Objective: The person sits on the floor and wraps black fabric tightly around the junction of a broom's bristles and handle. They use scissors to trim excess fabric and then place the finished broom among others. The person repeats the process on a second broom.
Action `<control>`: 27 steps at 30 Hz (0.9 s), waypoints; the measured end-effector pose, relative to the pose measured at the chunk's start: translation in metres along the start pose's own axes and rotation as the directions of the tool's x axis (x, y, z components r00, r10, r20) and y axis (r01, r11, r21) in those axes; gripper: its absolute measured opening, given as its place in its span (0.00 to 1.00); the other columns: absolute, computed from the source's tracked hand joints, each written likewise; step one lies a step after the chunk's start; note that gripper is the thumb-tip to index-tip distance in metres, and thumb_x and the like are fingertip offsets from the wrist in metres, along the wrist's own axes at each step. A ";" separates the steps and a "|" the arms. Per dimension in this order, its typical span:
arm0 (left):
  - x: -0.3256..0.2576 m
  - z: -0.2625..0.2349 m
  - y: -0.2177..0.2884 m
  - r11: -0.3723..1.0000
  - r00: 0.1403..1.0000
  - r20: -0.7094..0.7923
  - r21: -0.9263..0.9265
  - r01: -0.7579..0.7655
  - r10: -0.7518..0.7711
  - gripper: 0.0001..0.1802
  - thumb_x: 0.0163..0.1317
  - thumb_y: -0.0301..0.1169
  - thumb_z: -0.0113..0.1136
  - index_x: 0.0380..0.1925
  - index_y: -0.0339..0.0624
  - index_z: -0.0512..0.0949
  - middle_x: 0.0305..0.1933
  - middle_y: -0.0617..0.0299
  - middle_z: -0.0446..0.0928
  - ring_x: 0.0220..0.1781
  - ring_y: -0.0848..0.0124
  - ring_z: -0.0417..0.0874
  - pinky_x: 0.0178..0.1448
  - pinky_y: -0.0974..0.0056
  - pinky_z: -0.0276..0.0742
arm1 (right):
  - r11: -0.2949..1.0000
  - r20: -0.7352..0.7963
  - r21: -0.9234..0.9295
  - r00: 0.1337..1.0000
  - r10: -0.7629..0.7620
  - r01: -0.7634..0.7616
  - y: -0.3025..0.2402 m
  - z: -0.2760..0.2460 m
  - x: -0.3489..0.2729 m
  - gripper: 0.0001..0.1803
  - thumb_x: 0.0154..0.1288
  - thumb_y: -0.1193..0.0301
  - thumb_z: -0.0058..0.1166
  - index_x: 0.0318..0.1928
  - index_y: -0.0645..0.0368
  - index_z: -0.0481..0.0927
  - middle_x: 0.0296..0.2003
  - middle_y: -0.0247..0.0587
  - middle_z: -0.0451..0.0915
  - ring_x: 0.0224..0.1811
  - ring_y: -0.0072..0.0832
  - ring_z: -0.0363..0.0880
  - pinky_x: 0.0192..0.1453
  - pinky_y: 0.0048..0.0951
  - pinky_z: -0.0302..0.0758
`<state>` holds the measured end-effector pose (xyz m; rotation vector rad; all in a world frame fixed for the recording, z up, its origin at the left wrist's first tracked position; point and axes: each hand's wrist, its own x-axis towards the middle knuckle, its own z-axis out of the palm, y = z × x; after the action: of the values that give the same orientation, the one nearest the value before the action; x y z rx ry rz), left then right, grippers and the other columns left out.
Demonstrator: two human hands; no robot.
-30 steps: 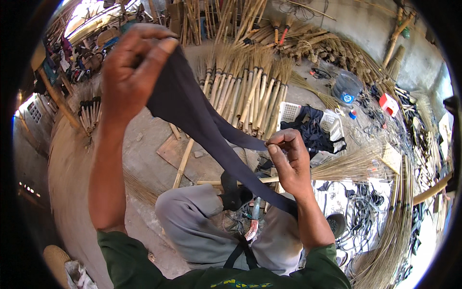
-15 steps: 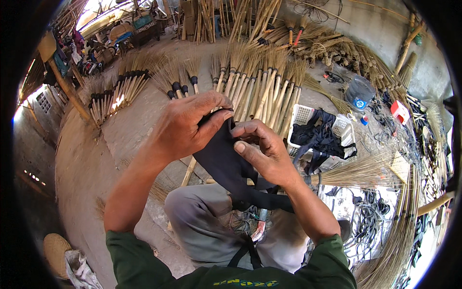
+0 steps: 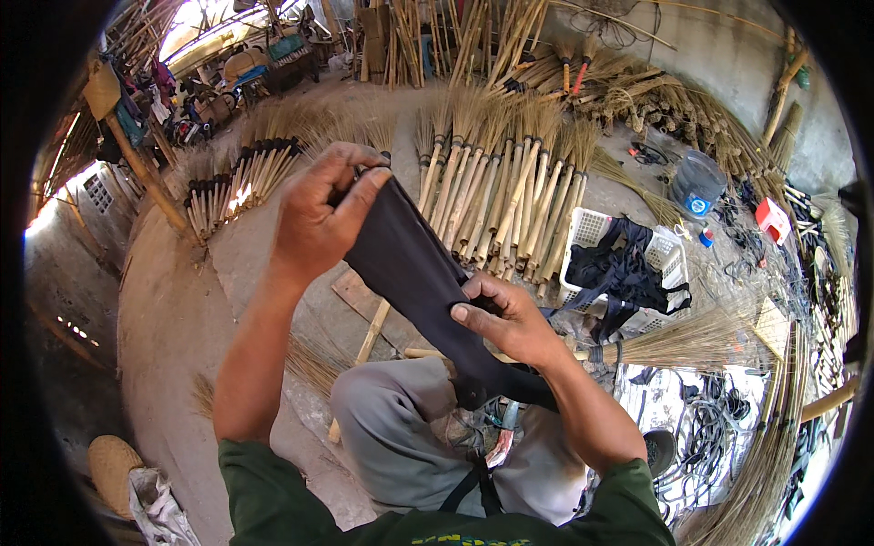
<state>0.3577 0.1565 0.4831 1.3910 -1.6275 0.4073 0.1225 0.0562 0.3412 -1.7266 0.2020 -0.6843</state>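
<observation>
A long piece of black cloth is stretched on a slant between my two hands. My left hand pinches its upper end between thumb and fingers. Lower down and to the right, my right hand grips the cloth's edge between thumb and forefinger. The cloth's lower end hangs over my lap and passes under my right wrist. Behind my right forearm lies a broom, its straw bristles spread to the right and its handle partly hidden.
Rows of bamboo-handled brooms lie ahead on the floor. A white plastic basket holds black cloth scraps, with a clear plastic tub beyond it. Dark strips lie tangled at right. Another group of brooms is at far left.
My left hand has moved up and left, away from my right hand, which has shifted slightly down and right. The cloth, bunched before, is now drawn out lengthwise between them.
</observation>
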 end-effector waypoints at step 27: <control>0.002 -0.025 -0.072 0.980 0.953 -0.246 -0.128 0.151 -0.179 0.09 0.75 0.31 0.66 0.47 0.37 0.82 0.41 0.68 0.84 0.42 0.84 0.80 0.48 0.73 0.74 | 0.960 -0.098 -0.269 0.994 0.055 -0.080 0.001 -0.041 -0.015 0.12 0.68 0.72 0.67 0.41 0.57 0.74 0.34 0.34 0.74 0.37 0.23 0.70 0.40 0.29 0.69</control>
<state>0.4338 0.1518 0.4755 1.3228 -1.2937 0.3783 0.0888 0.0291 0.3406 -1.9425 0.4328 -0.7097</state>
